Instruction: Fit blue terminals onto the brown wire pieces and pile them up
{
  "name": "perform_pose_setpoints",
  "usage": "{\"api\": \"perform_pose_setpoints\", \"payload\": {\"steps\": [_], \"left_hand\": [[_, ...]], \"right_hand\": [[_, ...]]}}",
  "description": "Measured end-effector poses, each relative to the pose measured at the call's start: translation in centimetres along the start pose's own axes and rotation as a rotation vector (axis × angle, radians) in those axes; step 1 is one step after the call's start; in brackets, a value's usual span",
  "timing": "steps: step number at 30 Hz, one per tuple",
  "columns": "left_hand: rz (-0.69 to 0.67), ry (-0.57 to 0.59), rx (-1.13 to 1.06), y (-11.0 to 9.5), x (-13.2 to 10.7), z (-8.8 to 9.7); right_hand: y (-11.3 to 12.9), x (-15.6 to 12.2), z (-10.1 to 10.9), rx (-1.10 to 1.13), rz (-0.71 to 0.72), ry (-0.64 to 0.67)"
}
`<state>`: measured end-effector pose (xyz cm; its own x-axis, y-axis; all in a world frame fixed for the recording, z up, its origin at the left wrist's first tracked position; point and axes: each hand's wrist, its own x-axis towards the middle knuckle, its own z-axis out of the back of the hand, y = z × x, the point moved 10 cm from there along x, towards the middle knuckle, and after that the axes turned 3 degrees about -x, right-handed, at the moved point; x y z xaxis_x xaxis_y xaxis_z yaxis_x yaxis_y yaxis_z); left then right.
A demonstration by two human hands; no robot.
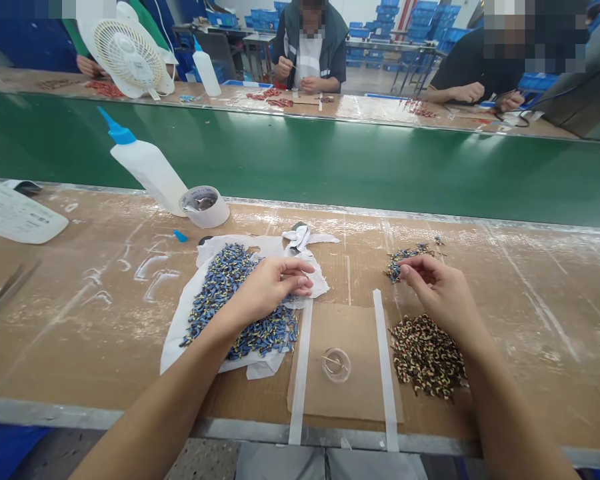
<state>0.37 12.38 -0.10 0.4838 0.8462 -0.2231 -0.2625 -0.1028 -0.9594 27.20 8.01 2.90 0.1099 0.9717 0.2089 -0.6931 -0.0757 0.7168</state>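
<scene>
My left hand (pixel 275 283) is over the right side of a heap of small blue and yellow pieces (pixel 225 287) on white paper (pixel 175 343). Its thumb and fingers are drawn together; anything between them is too small to make out. My right hand (pixel 437 283) pinches at the edge of a small cluster of blue and dark pieces (pixel 410 252), and what its fingertips hold is unclear. Closer to me lies a heap of dark, curved pieces with light markings (pixel 425 357). A small clear dish (pixel 337 365) with a thin stick in it sits on a taped cardboard sheet (pixel 347 407).
A squeeze bottle (pixel 147 167) with a blue nozzle and a tape roll (pixel 206 207) stand behind the left heap. Tweezers (pixel 10 290) lie far left. Across the green belt (pixel 300 160), several people work near a white fan (pixel 127 57).
</scene>
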Motion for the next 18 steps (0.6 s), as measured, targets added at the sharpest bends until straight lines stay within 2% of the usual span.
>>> {"api": "perform_pose_setpoints", "payload": {"steps": [5, 8, 10, 12, 13, 14, 16, 18], "left_hand": [[-0.046, -0.038, 0.230, -0.7, 0.1, -0.1], [-0.079, -0.071, 0.381, -1.5, 0.1, 0.2], [-0.083, -0.090, 0.413, -1.7, 0.3, 0.7], [-0.110, -0.114, 0.462, -2.0, 0.6, 1.3], [-0.127, -0.126, 0.524, -2.3, 0.7, 1.5], [-0.143, -0.145, 0.582, -2.5, 0.8, 1.8], [-0.163, -0.174, 0.655, -2.9, 0.9, 2.1], [-0.188, -0.210, 0.720, -3.3, 0.9, 2.1]], "right_hand": [[0.5, 0.3, 0.2, 0.109, 0.012, -0.064], [1.0, 0.4, 1.4, 0.379, -0.004, -0.083], [1.5, -0.6, 2.5, 0.610, -0.003, -0.007], [2.1, -3.6, 3.1, 0.771, 0.014, 0.187], [2.4, -6.0, 2.7, 0.833, 0.013, 0.340], [2.3, -9.0, 1.6, 0.867, -0.014, 0.527], [1.1, -16.4, -1.9, 0.870, -0.151, 0.916], [-1.2, -23.1, -5.8, 0.833, -0.313, 1.189]]}}
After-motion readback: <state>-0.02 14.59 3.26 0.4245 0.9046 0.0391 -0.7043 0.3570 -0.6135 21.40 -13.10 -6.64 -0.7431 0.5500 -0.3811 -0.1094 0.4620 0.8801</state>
